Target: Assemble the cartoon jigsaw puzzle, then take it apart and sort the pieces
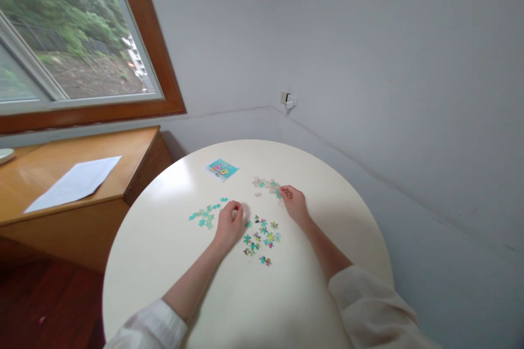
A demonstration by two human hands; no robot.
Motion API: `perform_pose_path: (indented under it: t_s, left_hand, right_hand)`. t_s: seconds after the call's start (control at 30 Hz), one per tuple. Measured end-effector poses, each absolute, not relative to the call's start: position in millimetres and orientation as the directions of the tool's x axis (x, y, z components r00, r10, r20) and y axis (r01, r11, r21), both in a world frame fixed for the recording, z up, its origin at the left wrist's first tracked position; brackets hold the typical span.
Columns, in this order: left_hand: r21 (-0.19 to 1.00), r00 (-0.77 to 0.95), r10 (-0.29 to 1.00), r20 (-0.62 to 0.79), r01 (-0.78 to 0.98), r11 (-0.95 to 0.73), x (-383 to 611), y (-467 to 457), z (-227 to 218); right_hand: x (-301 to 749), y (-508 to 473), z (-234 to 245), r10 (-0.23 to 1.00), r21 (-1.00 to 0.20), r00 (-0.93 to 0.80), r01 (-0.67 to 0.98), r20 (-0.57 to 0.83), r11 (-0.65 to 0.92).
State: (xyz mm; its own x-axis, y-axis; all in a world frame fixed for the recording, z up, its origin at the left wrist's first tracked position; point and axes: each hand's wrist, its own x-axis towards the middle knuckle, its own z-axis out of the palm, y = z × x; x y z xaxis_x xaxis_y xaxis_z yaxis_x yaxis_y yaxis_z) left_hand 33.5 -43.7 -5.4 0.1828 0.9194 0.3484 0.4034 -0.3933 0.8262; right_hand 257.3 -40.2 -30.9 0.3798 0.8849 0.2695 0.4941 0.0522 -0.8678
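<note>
My left hand (229, 222) rests on the round white table (172, 262), fingers curled into a loose fist; whatever it may hold is hidden. To its left lies a cluster of turquoise puzzle pieces (206, 214). My right hand (292, 202) is pinched at the edge of a pale pile of pieces (266, 184), gripping a small turquoise piece. Between the hands and nearer to me sits a multicoloured group of loose pieces (260, 237). A small picture card (221, 169) lies farther back on the table.
A wooden desk (53, 212) with a white sheet of paper (76, 181) stands to the left under a wood-framed window (82, 38). Grey walls meet in a corner behind the table, with a small white socket (288, 99) on them. Dark red floor shows at lower left.
</note>
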Motion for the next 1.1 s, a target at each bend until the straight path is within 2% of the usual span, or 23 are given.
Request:
perform_pose_path:
  t_s: [0.2, 0.43, 0.57, 0.73, 0.9, 1.0, 1.1]
  left_hand:
    - [0.819, 0.203, 0.918, 0.34, 0.416, -0.395, 36.9, -47.5, -6.6]
    - [0.753, 0.389, 0.867, 0.313, 0.454, -0.476, 39.8, -46.2, -8.3]
    - [0.709, 0.384, 0.865, 0.322, 0.507, -0.489, 39.7, -46.6, -11.3]
    - [0.702, 0.296, 0.883, 0.365, 0.536, -0.469, 28.4, -39.9, -4.6]
    - [0.756, 0.017, 0.91, 0.414, 0.551, -0.354, -26.8, -11.9, 16.2]
    - [0.755, -0.126, 0.932, 0.341, 0.627, -0.191, -71.5, -1.1, 20.1]
    - [0.727, -0.18, 0.961, 0.211, 0.686, -0.031, -103.3, -1.0, 14.4]
  right_hand:
    - [222.5, -51.2, -19.2, 0.933, -0.87, 0.231, 0.473, 0.277, 0.142]
    - [190.9, -68.4, -9.0, 0.959, -0.874, -0.003, 0.409, 0.285, 0.261]
    - [188.5, -69.4, -12.6, 0.952, -0.882, -0.016, 0.373, 0.304, 0.288]
    - [210.0, -61.7, -18.7, 0.912, -0.824, 0.09, 0.471, 0.4, 0.315]
    - [245.6, -51.6, -26.3, 0.844, -0.671, 0.207, 0.708, 0.495, 0.219]
    - [256.8, -46.2, -32.9, 0.834, -0.567, 0.202, 0.809, 0.513, 0.153]
    - [259.2, -43.0, -38.7, 0.844, -0.477, 0.147, 0.867, 0.516, 0.141]
